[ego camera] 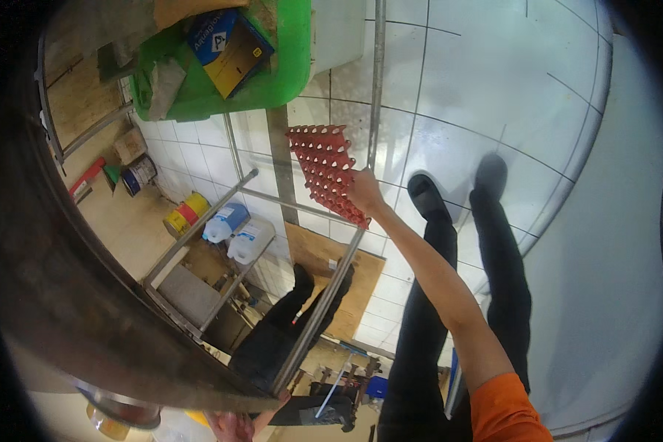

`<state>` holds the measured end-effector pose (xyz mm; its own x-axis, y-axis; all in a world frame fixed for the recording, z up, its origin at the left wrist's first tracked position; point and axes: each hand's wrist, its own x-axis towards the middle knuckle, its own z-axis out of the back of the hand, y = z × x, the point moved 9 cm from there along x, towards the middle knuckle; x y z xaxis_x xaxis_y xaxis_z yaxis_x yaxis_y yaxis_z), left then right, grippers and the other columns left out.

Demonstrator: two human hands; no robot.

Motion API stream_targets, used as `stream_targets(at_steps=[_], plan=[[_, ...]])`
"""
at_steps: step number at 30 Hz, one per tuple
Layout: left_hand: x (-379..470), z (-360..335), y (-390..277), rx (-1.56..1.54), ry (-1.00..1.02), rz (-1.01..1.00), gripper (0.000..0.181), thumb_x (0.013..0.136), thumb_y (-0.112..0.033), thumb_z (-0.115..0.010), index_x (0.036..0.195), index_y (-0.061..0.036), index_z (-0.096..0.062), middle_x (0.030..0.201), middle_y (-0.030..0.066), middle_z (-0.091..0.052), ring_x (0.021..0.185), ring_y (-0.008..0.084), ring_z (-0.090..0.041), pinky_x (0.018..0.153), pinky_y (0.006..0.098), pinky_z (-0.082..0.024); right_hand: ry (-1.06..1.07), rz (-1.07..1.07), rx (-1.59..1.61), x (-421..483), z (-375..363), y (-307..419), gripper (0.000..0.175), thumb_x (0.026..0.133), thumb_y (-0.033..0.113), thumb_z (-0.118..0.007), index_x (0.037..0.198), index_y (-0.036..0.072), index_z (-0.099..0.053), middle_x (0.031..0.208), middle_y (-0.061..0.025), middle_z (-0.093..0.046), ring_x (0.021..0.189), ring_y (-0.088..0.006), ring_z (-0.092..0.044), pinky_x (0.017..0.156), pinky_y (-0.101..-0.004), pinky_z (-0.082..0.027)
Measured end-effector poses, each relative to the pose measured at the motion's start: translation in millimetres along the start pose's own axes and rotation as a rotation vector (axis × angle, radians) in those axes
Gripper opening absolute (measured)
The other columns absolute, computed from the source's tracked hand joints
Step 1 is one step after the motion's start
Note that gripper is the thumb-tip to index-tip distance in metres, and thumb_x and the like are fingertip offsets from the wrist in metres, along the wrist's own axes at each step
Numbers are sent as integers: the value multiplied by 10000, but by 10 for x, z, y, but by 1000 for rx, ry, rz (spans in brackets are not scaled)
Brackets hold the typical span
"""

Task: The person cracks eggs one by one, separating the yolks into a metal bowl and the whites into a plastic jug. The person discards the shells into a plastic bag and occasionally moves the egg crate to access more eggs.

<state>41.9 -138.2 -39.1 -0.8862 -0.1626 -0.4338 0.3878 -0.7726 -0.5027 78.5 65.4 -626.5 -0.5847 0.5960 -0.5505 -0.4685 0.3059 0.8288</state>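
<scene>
My right hand (366, 191), at the end of a bare forearm below an orange sleeve, is closed on the edge of a red moulded egg tray (326, 166). The tray hangs tilted, its rows of cups and gaps facing me. A grey metal tube (377, 83) runs up directly behind the hand; whether they touch I cannot tell. Below the tray is a corner of a metal tube frame (304, 207). My left hand is out of view. My legs in black trousers and dark slip-on shoes (428, 193) stand on white floor tiles.
A green plastic tub (290, 61) holds a blue-and-yellow box (229, 52). Blue (226, 221) and white jerrycans (252, 238) and a yellow can (186, 214) stand beyond the frame. Another person's legs (287, 320) are behind it, over cardboard (367, 282). A dark metal edge (88, 309) curves along the left.
</scene>
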Motion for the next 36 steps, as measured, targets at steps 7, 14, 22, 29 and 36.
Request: stream_targets(at_steps=[7, 14, 22, 29, 36], plan=[[-45, -211, -134, 44, 67, -4, 522, 922, -96, -636, 1394, -127, -416, 712, -17, -457, 539, 81, -377, 436, 216, -344, -190, -20, 184, 995, -1026, -667, 244, 873, 209, -596, 990, -2, -635, 1054, -299, -614, 932, -465, -557, 889, -531, -446], [78, -189, -109, 84, 38, -116, 770, 912, -74, -580, 1547, -228, -172, 1120, 68, -577, 675, 57, -494, 507, 193, -414, -186, -102, -161, 246, -5, -1244, 792, 808, 331, -747, 1374, -52, -348, 1258, -327, -486, 1148, -467, -521, 949, -476, -471], [-32, -680, -279, -36, 229, -100, 722, 922, -95, -630, 1509, -158, -215, 754, 37, -558, 483, 56, -431, 408, 204, -326, -146, -139, -353, -1815, 2818, -1110, 216, 850, 139, -600, 1002, -6, -648, 1007, -202, -665, 993, -407, -608, 890, -447, -487], [123, -700, -316, 143, 229, -439, 768, 852, -166, -694, 1482, -86, -263, 545, 36, -553, 501, 133, -543, 519, 288, -456, -426, -300, -309, -2585, 4494, 81, 210, 829, 113, -600, 1024, 46, -642, 909, -178, -678, 859, -334, -661, 789, -445, -516], [293, -755, -358, -55, 306, -355, 779, 802, -312, -726, 1442, -122, -324, 598, 114, -630, 616, 272, -667, 690, 379, -538, -183, 562, -163, -2124, 2944, 4685, 184, 933, 44, -558, 1104, 20, -621, 1023, -74, -637, 888, -138, -596, 746, -265, -503]])
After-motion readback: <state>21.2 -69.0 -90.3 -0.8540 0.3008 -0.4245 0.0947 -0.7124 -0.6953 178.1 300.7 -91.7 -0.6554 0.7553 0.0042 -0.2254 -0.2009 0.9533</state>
